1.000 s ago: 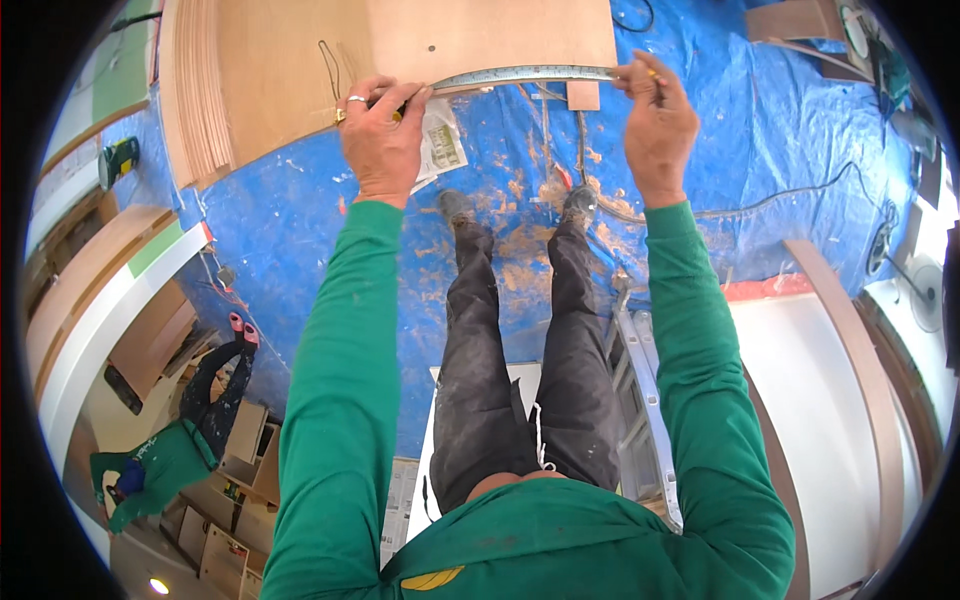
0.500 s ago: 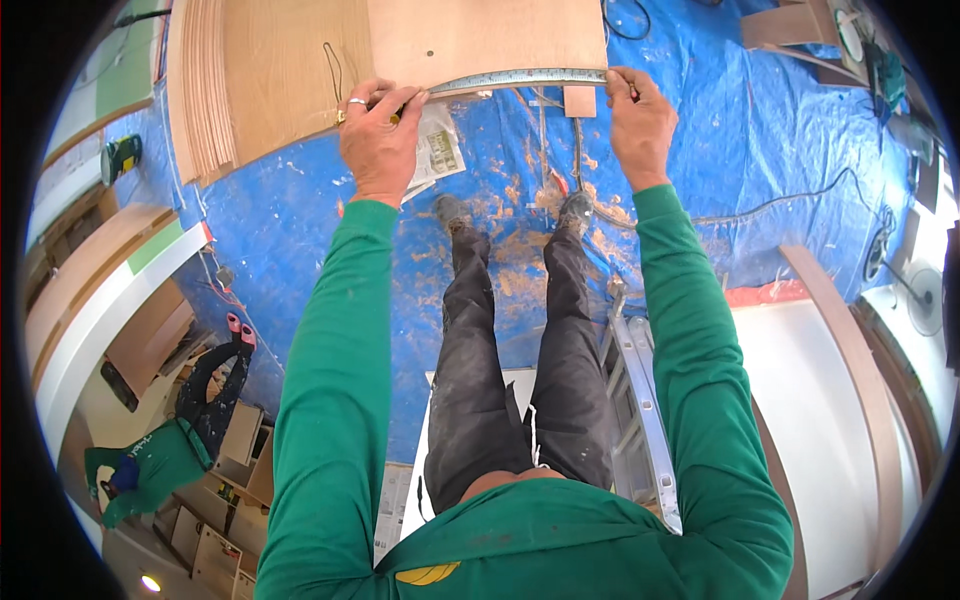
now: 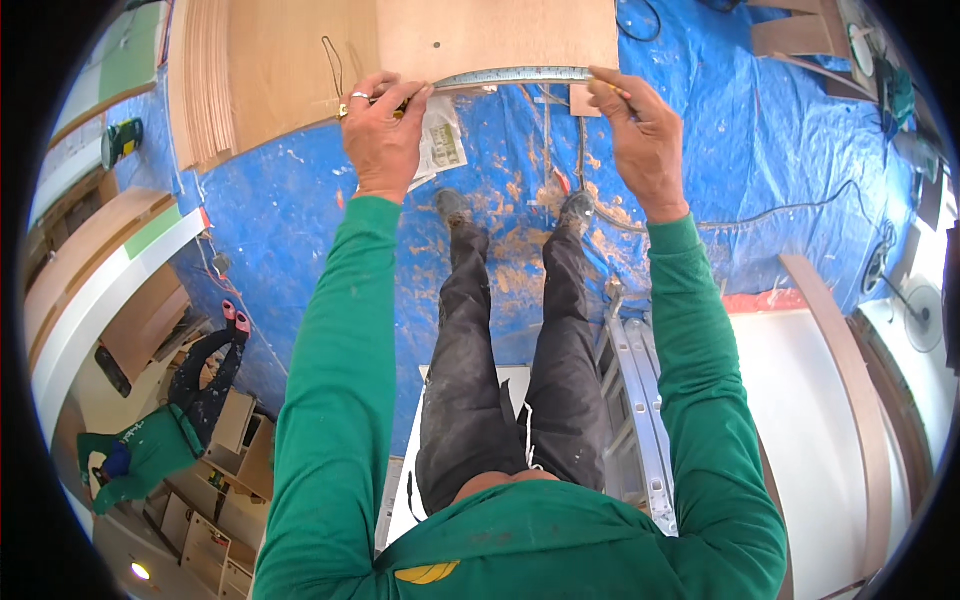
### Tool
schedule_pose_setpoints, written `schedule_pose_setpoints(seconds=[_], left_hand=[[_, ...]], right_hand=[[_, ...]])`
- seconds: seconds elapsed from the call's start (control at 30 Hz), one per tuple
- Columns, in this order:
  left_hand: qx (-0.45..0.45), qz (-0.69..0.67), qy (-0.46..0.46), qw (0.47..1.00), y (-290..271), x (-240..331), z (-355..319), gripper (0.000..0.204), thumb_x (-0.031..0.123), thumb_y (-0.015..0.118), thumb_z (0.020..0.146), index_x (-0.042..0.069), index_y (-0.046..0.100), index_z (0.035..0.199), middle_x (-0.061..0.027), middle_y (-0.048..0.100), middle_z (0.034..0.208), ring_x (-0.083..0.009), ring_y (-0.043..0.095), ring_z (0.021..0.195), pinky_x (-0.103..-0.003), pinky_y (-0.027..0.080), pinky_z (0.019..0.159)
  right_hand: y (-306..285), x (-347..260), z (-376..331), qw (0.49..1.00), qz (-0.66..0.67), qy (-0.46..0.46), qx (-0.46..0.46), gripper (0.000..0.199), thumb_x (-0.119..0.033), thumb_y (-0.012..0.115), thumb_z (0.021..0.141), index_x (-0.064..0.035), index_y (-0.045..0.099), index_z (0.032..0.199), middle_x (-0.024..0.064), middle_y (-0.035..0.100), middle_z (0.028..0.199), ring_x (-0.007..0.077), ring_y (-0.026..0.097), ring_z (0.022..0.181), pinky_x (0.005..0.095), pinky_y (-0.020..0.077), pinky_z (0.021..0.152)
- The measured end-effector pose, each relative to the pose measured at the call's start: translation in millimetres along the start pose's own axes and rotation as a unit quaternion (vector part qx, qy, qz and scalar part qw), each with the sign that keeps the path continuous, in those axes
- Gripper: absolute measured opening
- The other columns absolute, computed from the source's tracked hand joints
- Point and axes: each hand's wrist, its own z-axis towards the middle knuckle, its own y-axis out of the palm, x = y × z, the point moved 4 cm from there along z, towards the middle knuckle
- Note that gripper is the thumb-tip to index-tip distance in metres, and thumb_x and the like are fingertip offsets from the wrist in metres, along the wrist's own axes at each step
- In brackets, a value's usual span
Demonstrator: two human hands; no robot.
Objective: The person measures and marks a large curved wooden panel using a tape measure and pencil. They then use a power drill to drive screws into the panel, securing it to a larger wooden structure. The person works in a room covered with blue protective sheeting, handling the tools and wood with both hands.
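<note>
Measuring tape [image 3: 515, 75] along the board's [image 3: 490, 35] edge!

Upper centre, it spans: left hand [image 3: 385, 140] clasped round one end, right hand [image 3: 648, 140] pinching a pencil-like stick [image 3: 622, 94] by the other. Best lay it flat, parallel, and read from straight above!

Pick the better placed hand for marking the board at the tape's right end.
Probably the right hand: it's at that end, apparently with a pencil. The left hand grips the tape at its left.
</note>
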Motion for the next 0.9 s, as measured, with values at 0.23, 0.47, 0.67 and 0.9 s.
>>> schedule_pose_setpoints(seconds=[0.23, 0.47, 0.67, 0.9], left_hand=[[0.012, 0.005, 0.017, 1.000, -1, 2, 2, 0.016, 0.021, 0.088, 0.090, 0.014, 0.087, 0.104, -0.0071, 0.075, 0.113, -0.0244, 0.070, 0.103, -0.038, 0.057, 0.087], [0.004, 0.027, 0.005, 1.000, -1, 4, 2, 0.017, 0.021, 0.088, 0.089, 0.014, 0.087, 0.105, -0.0070, 0.076, 0.112, -0.0249, 0.069, 0.103, -0.039, 0.057, 0.088], [0.007, 0.018, 0.001, 1.000, -3, 6, 2, 0.017, 0.021, 0.089, 0.089, 0.014, 0.087, 0.104, -0.0064, 0.076, 0.111, -0.0252, 0.069, 0.103, -0.040, 0.056, 0.088], [0.006, 0.018, 0.007, 1.000, -3, 6, 2, 0.016, 0.022, 0.088, 0.089, 0.015, 0.087, 0.104, -0.0064, 0.075, 0.112, -0.0253, 0.068, 0.101, -0.040, 0.054, 0.088]], right_hand=[[16, 15, 19, 0.991, -0.087, -0.090, -0.048, 0.020, -0.016, 0.079, 0.100, -0.0031, 0.079, 0.115, 0.0126, 0.078, 0.095, 0.0195, 0.074, 0.084, 0.0326, 0.0581, 0.076], [17, 14, 17, 0.991, -0.067, -0.080, -0.088, 0.018, -0.011, 0.075, 0.102, -0.0015, 0.076, 0.117, 0.0116, 0.079, 0.103, 0.0198, 0.074, 0.091, 0.0340, 0.0596, 0.082], [19, 10, 17, 0.987, -0.080, -0.093, -0.101, 0.015, -0.009, 0.074, 0.101, -0.0023, 0.074, 0.115, 0.0145, 0.076, 0.103, 0.0270, 0.076, 0.088, 0.0384, 0.0610, 0.078], [21, 11, 18, 0.984, -0.098, -0.106, -0.102, 0.014, -0.008, 0.075, 0.100, -0.0031, 0.074, 0.113, 0.0144, 0.076, 0.104, 0.0282, 0.075, 0.089, 0.0383, 0.0605, 0.078]])
